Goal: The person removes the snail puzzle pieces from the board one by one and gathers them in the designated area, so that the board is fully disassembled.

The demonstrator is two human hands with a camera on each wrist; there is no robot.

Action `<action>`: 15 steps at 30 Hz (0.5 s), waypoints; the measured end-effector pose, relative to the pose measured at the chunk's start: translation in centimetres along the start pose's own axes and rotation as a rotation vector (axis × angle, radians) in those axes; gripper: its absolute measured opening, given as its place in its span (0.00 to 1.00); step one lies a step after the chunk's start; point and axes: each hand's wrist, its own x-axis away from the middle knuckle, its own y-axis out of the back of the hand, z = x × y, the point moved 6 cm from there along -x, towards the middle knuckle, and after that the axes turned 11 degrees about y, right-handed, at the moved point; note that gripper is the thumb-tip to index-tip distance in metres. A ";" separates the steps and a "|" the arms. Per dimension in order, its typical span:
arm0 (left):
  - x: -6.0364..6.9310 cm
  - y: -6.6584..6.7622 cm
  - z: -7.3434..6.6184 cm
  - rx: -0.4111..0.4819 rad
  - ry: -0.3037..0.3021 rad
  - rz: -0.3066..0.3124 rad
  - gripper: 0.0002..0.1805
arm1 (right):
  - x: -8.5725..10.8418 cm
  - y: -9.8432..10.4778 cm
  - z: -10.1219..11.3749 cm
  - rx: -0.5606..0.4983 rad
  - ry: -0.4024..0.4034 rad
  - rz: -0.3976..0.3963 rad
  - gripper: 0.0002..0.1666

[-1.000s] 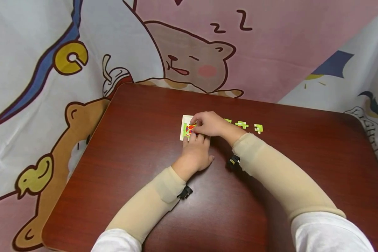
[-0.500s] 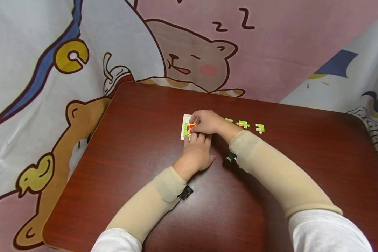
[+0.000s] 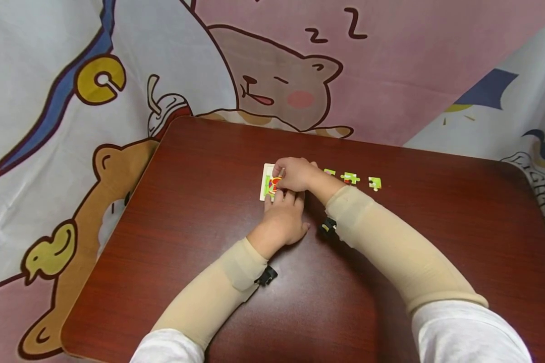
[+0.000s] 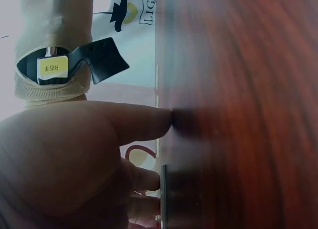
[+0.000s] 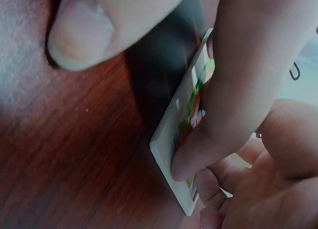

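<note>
A puzzle board [image 3: 263,185] is touched by the left hand [image 3: 281,223], fingers extended; over it the right hand [image 3: 296,174] is bent, whether pinching a piece cannot be told.

Head cam's pointed forward and down, most of the table [image 3: 195,201] seen from above, curtain [image 3: 381,65] caught behind. Both wrist cams are set super close and tipped sideways; the left one's aimed almost level along the table. The puzzle board [image 3: 263,184] is shared by head and right wrist.
</note>
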 end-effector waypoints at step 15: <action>-0.1 0.1 0.1 0.047 -0.003 0.018 0.51 | 0.1 -0.3 0.1 -0.025 -0.022 0.025 0.15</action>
